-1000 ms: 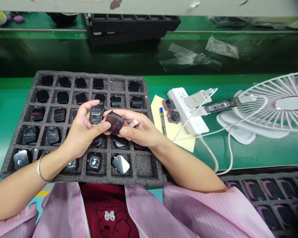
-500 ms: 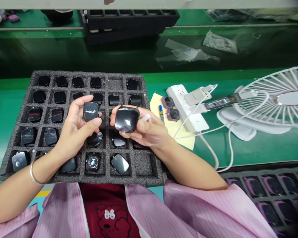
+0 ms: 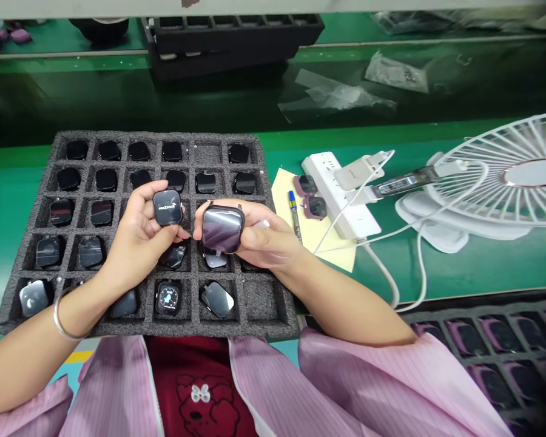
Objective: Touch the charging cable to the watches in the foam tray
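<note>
My left hand is closed around a black smartwatch body whose lit screen reads "one2track". Beside it, my right hand grips a second smartwatch, larger in view, with a dark glossy screen tilted toward me. A small white tab shows near my right thumb. Both hands are above a grey foam tray with many compartments, most holding strapless black watch bodies. One watch in the front row displays a lit clock face. My forearms and hands hide some compartments.
Right of the tray, two purple watches and a marker lie on yellow paper. A white power strip with plugs and cables stands near a white fan. Another tray of purple watches is at lower right.
The right-hand watch has tilted and shifted slightly left and down, so its screen reflection differs. The left-hand watch has barely moved. The whole view has shifted slightly.
</note>
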{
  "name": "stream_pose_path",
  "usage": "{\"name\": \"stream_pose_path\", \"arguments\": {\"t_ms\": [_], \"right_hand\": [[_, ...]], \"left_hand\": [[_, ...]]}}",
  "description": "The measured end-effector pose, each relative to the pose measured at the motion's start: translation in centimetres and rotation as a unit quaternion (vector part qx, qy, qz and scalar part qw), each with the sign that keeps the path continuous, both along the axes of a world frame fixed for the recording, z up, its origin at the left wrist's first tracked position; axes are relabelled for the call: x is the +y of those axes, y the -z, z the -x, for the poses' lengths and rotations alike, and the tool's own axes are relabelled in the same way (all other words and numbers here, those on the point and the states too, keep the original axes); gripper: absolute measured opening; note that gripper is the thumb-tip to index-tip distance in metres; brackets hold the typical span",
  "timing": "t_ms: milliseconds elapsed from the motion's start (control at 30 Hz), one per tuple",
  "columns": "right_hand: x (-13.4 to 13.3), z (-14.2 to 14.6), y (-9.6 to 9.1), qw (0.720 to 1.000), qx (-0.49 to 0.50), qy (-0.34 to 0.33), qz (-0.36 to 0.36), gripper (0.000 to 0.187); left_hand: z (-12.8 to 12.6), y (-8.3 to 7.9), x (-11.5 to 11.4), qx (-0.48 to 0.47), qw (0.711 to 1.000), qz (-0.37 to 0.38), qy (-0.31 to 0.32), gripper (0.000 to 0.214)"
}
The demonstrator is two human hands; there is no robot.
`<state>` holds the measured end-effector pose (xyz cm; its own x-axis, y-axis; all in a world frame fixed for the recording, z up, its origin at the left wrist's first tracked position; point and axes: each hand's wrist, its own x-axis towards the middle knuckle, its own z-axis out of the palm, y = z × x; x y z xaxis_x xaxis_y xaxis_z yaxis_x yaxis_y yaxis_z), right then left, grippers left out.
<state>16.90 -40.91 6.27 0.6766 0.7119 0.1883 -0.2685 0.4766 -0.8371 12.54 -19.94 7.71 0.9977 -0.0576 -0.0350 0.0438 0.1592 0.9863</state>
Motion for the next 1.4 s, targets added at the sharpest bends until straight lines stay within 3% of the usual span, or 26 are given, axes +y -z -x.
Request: {"name": "stream_pose_path", "arguments": {"t_ms": [300,433,667,1233,1400], "right_hand": [[-0.2,0.1,-0.1,1.0,0.003,-0.016,0.001,0.045],[-0.3,0.0,-0.2,1.0,0.006,0.005,0.019,0.049],[-0.4,-0.3,0.0,0.999,0.015,0.026,0.03,0.055],[-0.4,-0.3,-0.1,0.998,0.033,0.02,0.053,0.061],[-0.3,-0.3,-0.1,0.999,0.023,0.017,0.022,0.052]], "left_hand": [[0.0,0.2,-0.1,-0.035,0.999,-0.011,0.013,0.057],[0.1,0.3,0.1,-0.102,0.992,-0.071,0.012,0.051],[0.4,-0.6,1.0,-0.26,0.945,-0.196,0.008,0.05],[0.6,0.0,1.4,-0.295,0.927,-0.226,0.038,0.056],[0.7,0.0,1.3,-0.295,0.93,-0.217,0.03,0.056]]}}
